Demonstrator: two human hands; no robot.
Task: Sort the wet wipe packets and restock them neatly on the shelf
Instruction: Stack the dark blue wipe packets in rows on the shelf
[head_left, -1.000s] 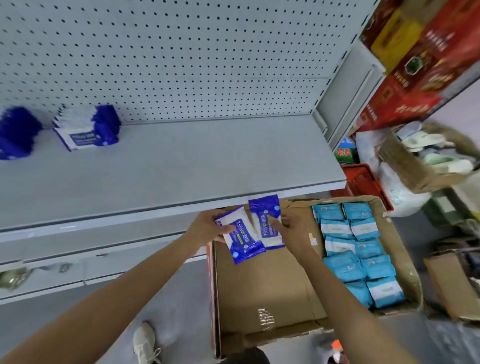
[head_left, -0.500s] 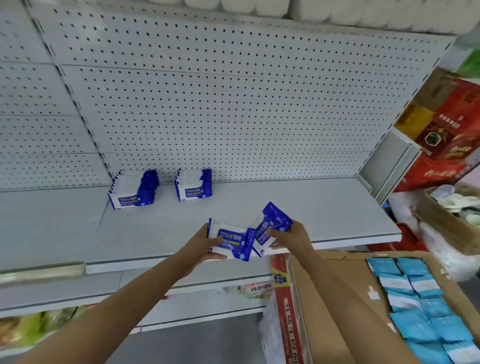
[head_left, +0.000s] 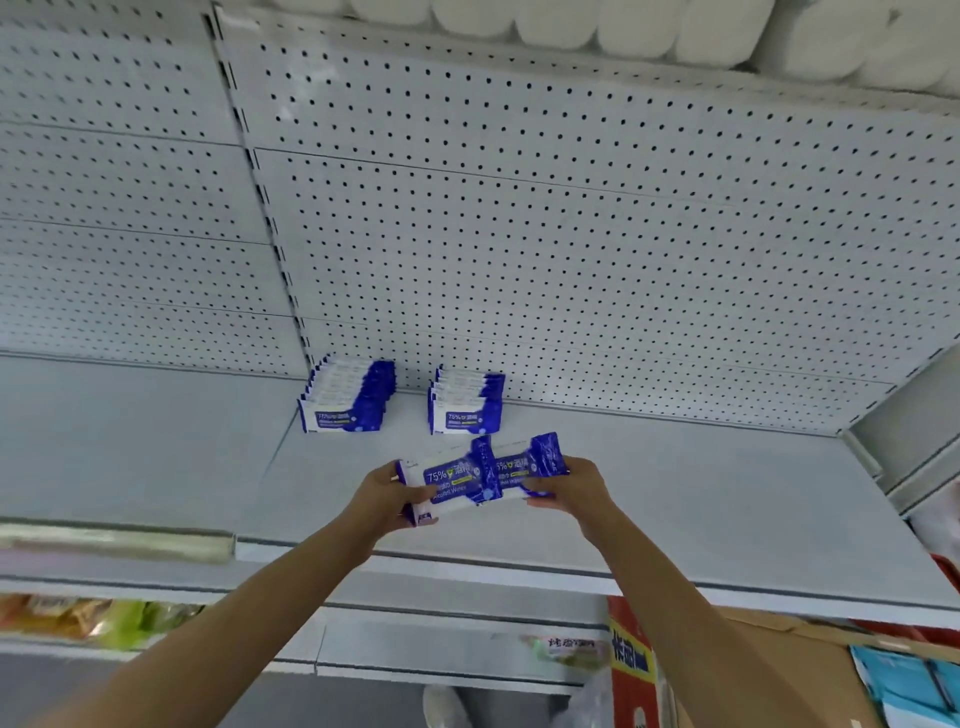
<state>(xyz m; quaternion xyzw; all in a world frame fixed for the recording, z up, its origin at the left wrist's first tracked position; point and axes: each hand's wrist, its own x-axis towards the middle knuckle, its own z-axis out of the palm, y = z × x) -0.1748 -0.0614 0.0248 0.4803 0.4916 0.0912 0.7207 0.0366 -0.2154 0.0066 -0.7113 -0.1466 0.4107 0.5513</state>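
Two packets (head_left: 480, 475) crosswise between hands (head_left: 387, 499).

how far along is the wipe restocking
Early. Done: two rows of blue alcohol wipe packets, a left row and a right row, stand at the back of the shelf. In hand: the left hand and right hand grip more blue packets over the shelf. Left: light-blue packets remain in the cardboard box.

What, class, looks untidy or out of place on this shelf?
Little stands out. The two stacks sit neatly against the back panel. Only the packets in the left hand and right hand are unplaced, overlapping at a slight tilt.
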